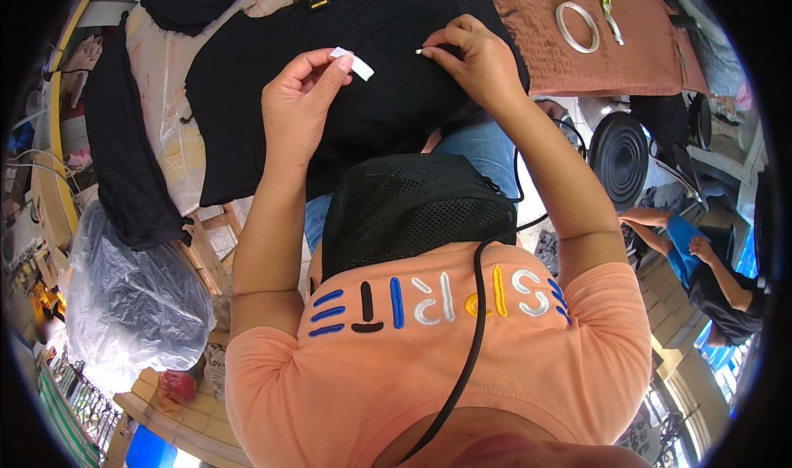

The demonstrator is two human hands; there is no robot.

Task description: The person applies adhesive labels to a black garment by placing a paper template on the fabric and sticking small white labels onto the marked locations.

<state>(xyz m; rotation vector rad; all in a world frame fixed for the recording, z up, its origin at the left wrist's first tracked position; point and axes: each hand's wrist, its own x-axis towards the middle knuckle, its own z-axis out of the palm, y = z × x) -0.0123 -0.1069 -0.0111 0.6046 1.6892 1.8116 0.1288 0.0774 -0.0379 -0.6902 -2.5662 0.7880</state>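
Note:
A black garment (239, 122) lies spread before me, with a small dark label (318, 1) near its far edge. Above its middle, my left hand (299, 105) pinches a short white strip (356, 65) between thumb and fingers. The strip's free end sticks out to the right. My right hand (483, 60) is farther right over the same cloth, thumb and forefinger pressed together on a tiny pale piece (418, 51) too small to name. A gap of black cloth separates the two hands.
At the right, a rust-brown cloth (635, 64) carries a pale ring-shaped roll (577, 28) and a slim yellow-and-white tool (610, 18). A black mesh bag (412, 208) rests on my lap, crossed by a cable. Clear plastic wrap (132, 303) bulges at left. Another person (709, 258) is at far right.

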